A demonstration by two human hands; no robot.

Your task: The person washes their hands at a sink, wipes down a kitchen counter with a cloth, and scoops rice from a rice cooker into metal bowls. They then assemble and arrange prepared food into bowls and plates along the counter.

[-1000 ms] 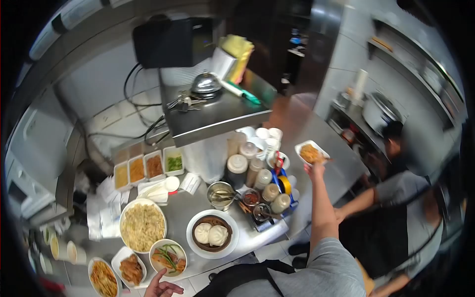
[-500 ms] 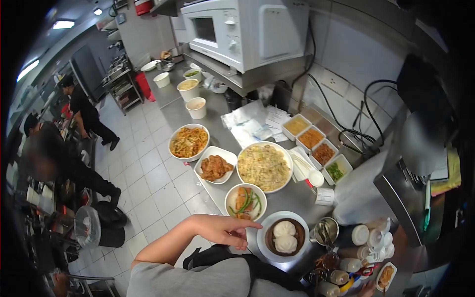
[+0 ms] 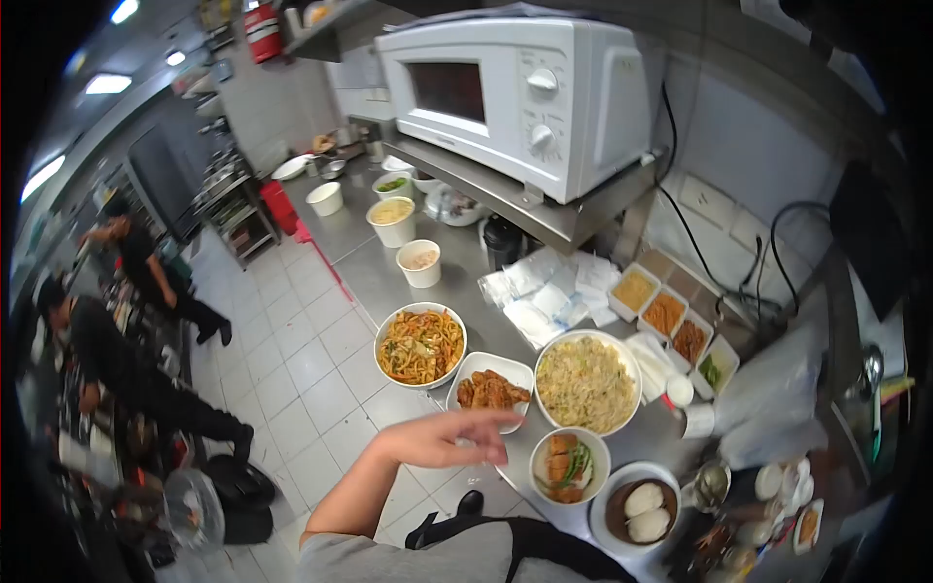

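Note:
My left hand (image 3: 455, 437) reaches in from the left with its index finger stretched out and the other fingers loosely bent, holding nothing. It hovers by the near edge of a white dish of fried chicken (image 3: 491, 389). To its right, stir-fried meat pieces with green beans (image 3: 573, 466) fill a small white bowl. Behind that, fried rice (image 3: 586, 382) sits in a big round bowl. Stir-fried noodles (image 3: 421, 345) lie in another bowl at the counter's edge. Two pale buns (image 3: 645, 513) rest in a dark round liner on a plate. My right hand is out of sight.
A white microwave (image 3: 515, 107) stands on a steel shelf above the counter. Paper tubs (image 3: 419, 264) line the counter further back. Plastic packets (image 3: 549, 296) and condiment trays (image 3: 664, 316) lie along the wall. Two people in dark clothes work at the left, near a bin (image 3: 194, 510).
My view has turned, so the counter and dishes appear further right and lower. My left hand has gone from beside the plate of buns to the fried chicken dish.

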